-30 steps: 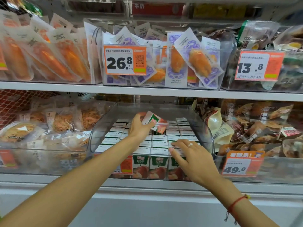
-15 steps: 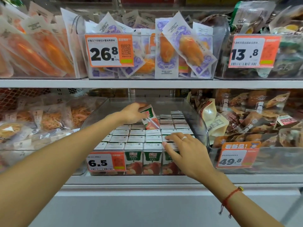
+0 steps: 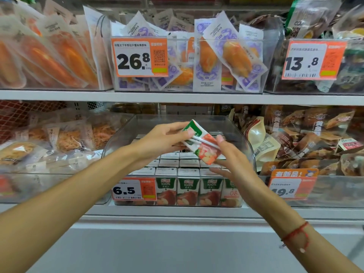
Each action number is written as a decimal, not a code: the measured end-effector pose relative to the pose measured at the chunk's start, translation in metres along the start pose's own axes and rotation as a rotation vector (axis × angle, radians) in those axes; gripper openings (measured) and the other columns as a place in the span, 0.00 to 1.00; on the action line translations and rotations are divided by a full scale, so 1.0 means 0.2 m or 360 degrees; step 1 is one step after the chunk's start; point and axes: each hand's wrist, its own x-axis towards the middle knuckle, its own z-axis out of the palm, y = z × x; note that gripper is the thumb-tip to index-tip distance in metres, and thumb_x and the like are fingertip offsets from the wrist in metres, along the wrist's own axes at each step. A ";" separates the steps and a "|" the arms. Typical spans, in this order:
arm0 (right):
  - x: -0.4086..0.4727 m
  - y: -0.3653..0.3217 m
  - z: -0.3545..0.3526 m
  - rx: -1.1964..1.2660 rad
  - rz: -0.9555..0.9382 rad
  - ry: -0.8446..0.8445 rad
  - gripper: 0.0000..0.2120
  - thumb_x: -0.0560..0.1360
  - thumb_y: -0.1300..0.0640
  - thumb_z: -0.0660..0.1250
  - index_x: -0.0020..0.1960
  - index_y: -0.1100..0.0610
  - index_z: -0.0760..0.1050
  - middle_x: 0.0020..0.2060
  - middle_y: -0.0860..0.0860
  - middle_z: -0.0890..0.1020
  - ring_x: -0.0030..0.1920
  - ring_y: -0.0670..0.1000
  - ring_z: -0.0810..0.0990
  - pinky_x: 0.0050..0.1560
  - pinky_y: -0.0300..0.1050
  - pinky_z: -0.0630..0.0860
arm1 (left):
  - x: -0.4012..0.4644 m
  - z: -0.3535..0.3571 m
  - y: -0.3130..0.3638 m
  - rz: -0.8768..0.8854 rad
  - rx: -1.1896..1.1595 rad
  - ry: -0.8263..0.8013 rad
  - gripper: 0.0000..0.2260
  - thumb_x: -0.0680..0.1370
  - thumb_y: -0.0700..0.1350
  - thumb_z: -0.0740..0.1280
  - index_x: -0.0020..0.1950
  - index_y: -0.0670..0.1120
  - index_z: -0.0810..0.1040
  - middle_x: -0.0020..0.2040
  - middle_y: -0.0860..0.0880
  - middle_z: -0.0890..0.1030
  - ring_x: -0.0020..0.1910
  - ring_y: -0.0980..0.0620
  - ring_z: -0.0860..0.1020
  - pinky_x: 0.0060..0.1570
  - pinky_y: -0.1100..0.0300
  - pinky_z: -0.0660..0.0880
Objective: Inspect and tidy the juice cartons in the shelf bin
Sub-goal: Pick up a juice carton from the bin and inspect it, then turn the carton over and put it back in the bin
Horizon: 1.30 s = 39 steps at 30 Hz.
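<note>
While the rows of juice cartons (image 3: 188,189) stand packed upright in the clear shelf bin (image 3: 239,134) on the lower shelf, one carton (image 3: 201,143) is held tilted in the air above them, its straw side turned toward the camera. It is pinched at its upper end by the left hand (image 3: 163,140), thumb on top and fingers curled beneath. Half a second before, the same carton was held lower, close over the middle rows, and the right hand (image 3: 230,160) lay flat on the carton tops at the front right of the bin. That hand has since been lifted off the rows and brought up to the carton's lower end, fingers spread and relaxed; whether its fingertips actually touch the carton cannot be made out. The shift is judged to mean that inspection of this single carton is under way, and that it is yet to be returned to a row.

Much is hidden. The rear rows are screened by the raised carton and both hands, so the gap it came from cannot be seen. Print on the carton is blurred. A 6.5 price tag (image 3: 134,190) covers the front left cartons, and glare on the bin's walls obscures the back corners.
</note>
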 end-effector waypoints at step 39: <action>0.04 0.18 -0.07 -0.2146 -0.0543 0.0008 0.42 0.70 0.28 0.36 0.70 0.50 0.67 0.66 0.47 0.75 0.65 0.49 0.71 0.64 0.45 0.68 | 0.32 -0.15 -0.08 -0.0080 0.1570 0.0059 0.25 0.80 0.55 0.64 0.76 0.51 0.66 0.73 0.50 0.71 0.70 0.47 0.71 0.67 0.51 0.69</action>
